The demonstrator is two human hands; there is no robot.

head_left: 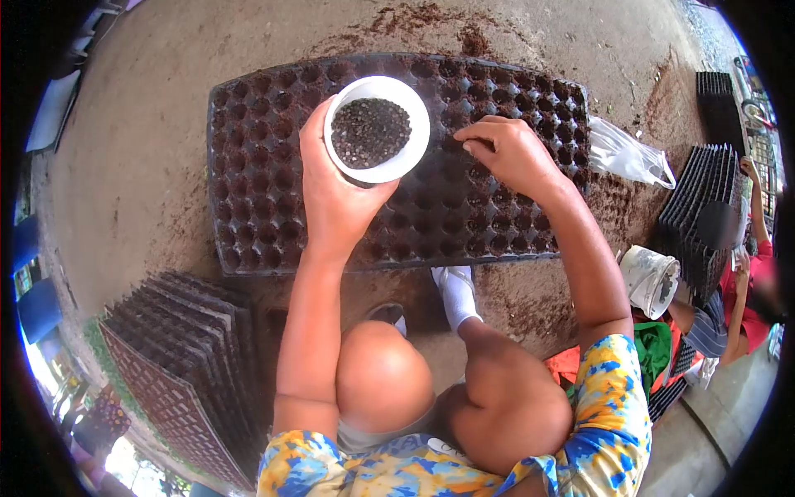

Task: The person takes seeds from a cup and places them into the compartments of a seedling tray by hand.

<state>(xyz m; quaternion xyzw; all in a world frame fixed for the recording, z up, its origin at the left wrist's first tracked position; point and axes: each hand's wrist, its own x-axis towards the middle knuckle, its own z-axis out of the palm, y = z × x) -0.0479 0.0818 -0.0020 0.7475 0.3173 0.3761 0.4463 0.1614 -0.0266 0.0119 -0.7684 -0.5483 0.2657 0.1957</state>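
My left hand (341,195) is wrapped round a white plastic cup (420,124), tilted so that its mouth faces me. Small dark seeds (370,132) lie inside it. Below spreads a wide black seedling tray (265,199) with rows of round cells, many with brown soil in them. My right hand (507,151) hangs over the tray's right half, thumb and fingertips brought together in a pinch. Whatever lies between those fingertips is too small to make out.
Stacked seedling trays (178,356) stand at lower left, with more trays (700,215) at right. A white plastic bag (629,153) lies beside the tray. A dirty white bucket (650,282) sits near my right elbow. Another person in red (749,298) is at far right.
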